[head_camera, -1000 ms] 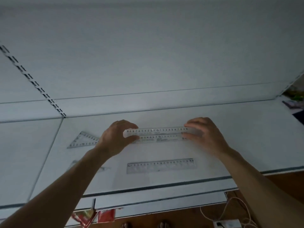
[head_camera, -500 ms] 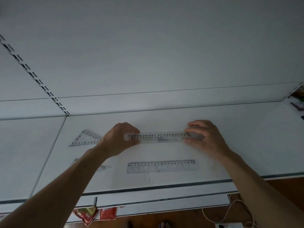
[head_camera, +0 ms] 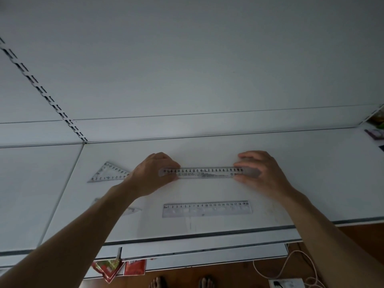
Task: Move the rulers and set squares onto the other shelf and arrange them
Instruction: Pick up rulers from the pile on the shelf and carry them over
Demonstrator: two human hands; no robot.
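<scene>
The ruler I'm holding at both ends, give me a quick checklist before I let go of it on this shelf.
1. Both ends held: ok, left hand and right hand pinch the held ruler.
2. Parallel to the front ruler: ok, both run left to right.
3. Gap between them: ok, bare shelf shows.
4. Clear of the set square: cannot tell, the left hand covers that end.
5. Lying flat on the shelf: cannot tell.
6. Second set square placement: cannot tell, the forearm hides most of it.
</scene>
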